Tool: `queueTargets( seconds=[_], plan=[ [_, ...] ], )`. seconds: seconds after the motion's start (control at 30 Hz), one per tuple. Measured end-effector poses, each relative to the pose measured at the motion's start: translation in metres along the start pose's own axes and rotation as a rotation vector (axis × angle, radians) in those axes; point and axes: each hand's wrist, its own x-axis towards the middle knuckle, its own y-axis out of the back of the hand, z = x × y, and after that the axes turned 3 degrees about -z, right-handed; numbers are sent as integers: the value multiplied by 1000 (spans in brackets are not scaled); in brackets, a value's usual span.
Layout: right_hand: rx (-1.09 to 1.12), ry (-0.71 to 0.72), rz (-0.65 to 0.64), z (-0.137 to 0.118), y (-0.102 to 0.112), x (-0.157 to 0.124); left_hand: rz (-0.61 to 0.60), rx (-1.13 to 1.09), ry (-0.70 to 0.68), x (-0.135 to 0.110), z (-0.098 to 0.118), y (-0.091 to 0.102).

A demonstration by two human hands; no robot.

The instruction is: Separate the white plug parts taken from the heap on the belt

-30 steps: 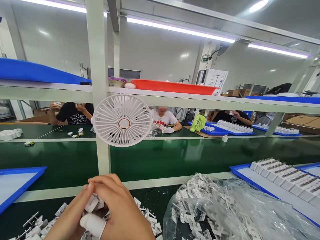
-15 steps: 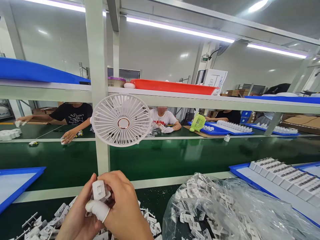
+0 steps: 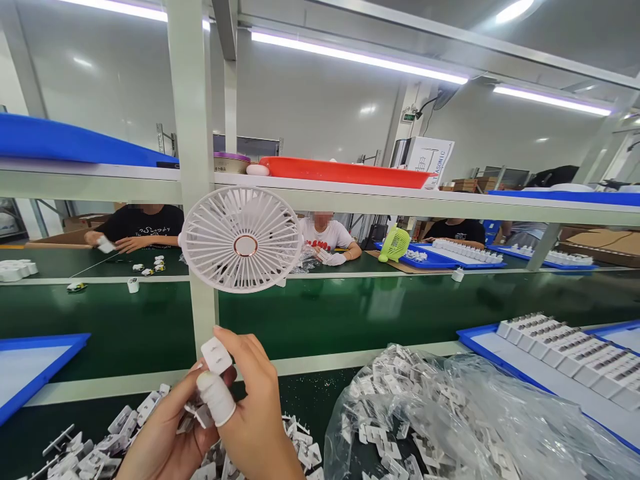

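Note:
My right hand (image 3: 257,400) pinches a small white plastic plug part (image 3: 217,356), its flat slotted face turned up. White wrapping (image 3: 218,400) covers the thumb of that hand. Just beside it, my left hand (image 3: 167,430) is curled with its fingers closed around another small white plastic part (image 3: 203,416), partly hidden by the right thumb. Below both hands lies a heap of loose white plastic parts (image 3: 103,443), some with metal pins. To the right, a clear plastic bag (image 3: 345,407) lies open with many similar parts.
A white fan (image 3: 246,245) hangs on the upright post ahead. Beyond runs a green conveyor belt (image 3: 350,320), with co-workers seated behind. At right, a blue-rimmed tray (image 3: 480,343) carries rows of white blocks (image 3: 565,353); another blue-rimmed tray (image 3: 40,367) is at left.
My hands have shifted slightly; the right now lifts the white part higher and to the right, its slotted face tilted up. A co-worker's hand has drawn back, leaving a white piece on the belt.

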Motion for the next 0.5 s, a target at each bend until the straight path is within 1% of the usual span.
queueTargets(
  seconds=[0.07,0.13,0.23,0.3,0.4,0.5],
  plan=[
    [-4,-3,-13,-1,3,0,-13,13,38,1,2,2],
    [-2,-46,-1,-1,6,0,-76,53,60,2,3,5],
    [1,-139,46,2,9,-1,-239,169,-15,0,3,8],
    [4,-162,63,4,10,-1,-298,246,-67,-2,1,8],
    [34,-157,32,6,11,0,-303,327,-111,-5,-1,7],
    [79,-121,-36,5,13,2,-277,351,-127,-8,-2,6]
  ],
)
